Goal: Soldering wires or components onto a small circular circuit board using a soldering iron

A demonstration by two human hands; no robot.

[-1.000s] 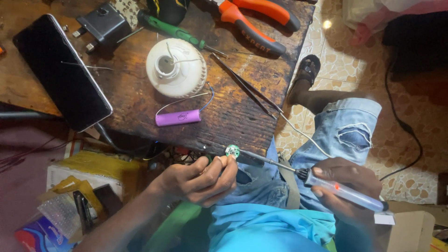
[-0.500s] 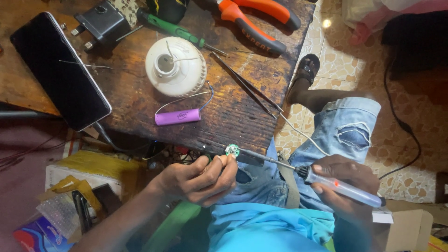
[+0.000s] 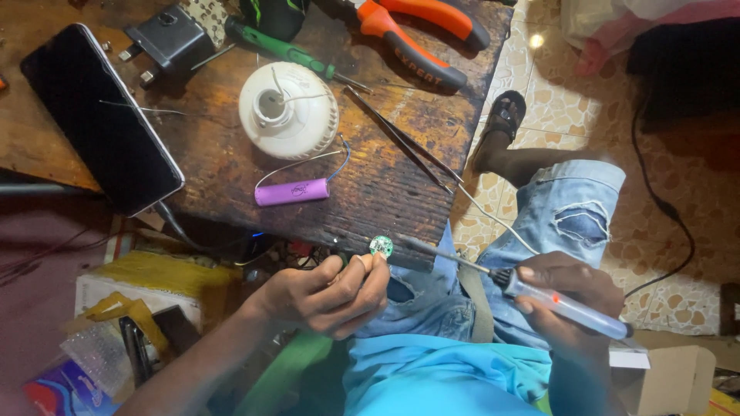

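Soldering a small round board at the table edge.

The left hand [image 3: 327, 296] pinches a small round circuit board [image 3: 381, 246] in its fingertips, just off the edge of the wooden table [image 3: 370, 192]. The right hand [image 3: 574, 296] is closed around a soldering iron [image 3: 539, 296], its tip at the board. On the table lie a purple battery [image 3: 292, 192], white bulb housing [image 3: 287, 110], tweezers [image 3: 401, 140], pliers [image 3: 416, 35] and phone [image 3: 100, 119].

On the table [image 3: 231, 185]: phone [image 3: 100, 115] at 9 o'clock, lamp housing [image 3: 287, 109] centre, battery cell [image 3: 291, 192] just at its 6 o'clock, pliers [image 3: 416, 35] at 1 o'clock, tweezers [image 3: 401, 139] at 3 o'clock. Small round board [image 3: 380, 246] sits at the table's near edge, soldering iron [image 3: 524, 289] at its 4 o'clock.
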